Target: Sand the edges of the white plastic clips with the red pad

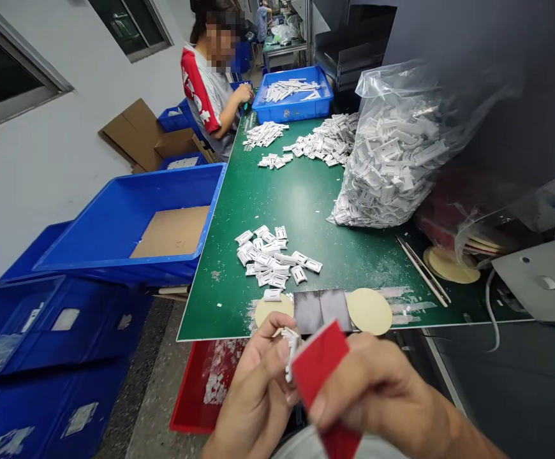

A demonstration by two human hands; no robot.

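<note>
At the table's near edge, my left hand [263,376] pinches a small white plastic part [291,350] between thumb and fingers. My right hand [387,389] grips a folded red sheet [320,363], perhaps sandpaper, whose edge is close beside the white part; whether they touch I cannot tell. Just beyond the hands, a pale yellow disc [268,311] lies on the table with one white part [272,294] on its far edge. Dark rectangular sheets [313,311] and a second yellow disc [370,311] lie to its right. A loose pile of white parts [265,258] is behind them.
A clear bag of white parts [392,166] stands on the green table [296,197]. Beyond are more piles and a blue tray [291,113], with a co-worker [210,89] seated at left. Blue bins [129,191] flank the table; a red bin [191,395] sits below. Thin sticks [423,271] lie right.
</note>
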